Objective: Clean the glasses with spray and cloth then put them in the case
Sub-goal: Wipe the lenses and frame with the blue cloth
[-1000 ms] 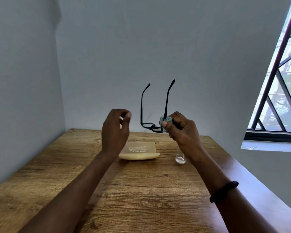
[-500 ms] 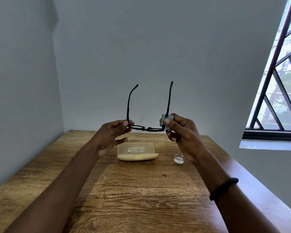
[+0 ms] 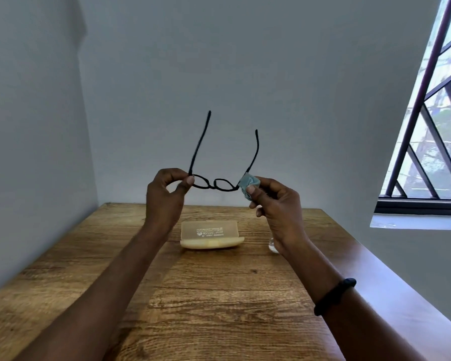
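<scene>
Wiping stage: left hand [image 3: 164, 199] pinches one corner of the thin black-framed glasses [image 3: 214, 185], right hand [image 3: 277, 207] pinches a crumpled blue-grey cloth [image 3: 248, 181] on the other (midair, above the wooden table [image 3: 219, 295]). Lenses probably need rubbing next.

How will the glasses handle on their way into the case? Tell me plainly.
Probably light: the left hand holds one end of the glasses with just a thumb-and-finger pinch. Likely fragile: the frame and arms are very thin. The unfolded arms stick up, so they may snag until folded.
</scene>
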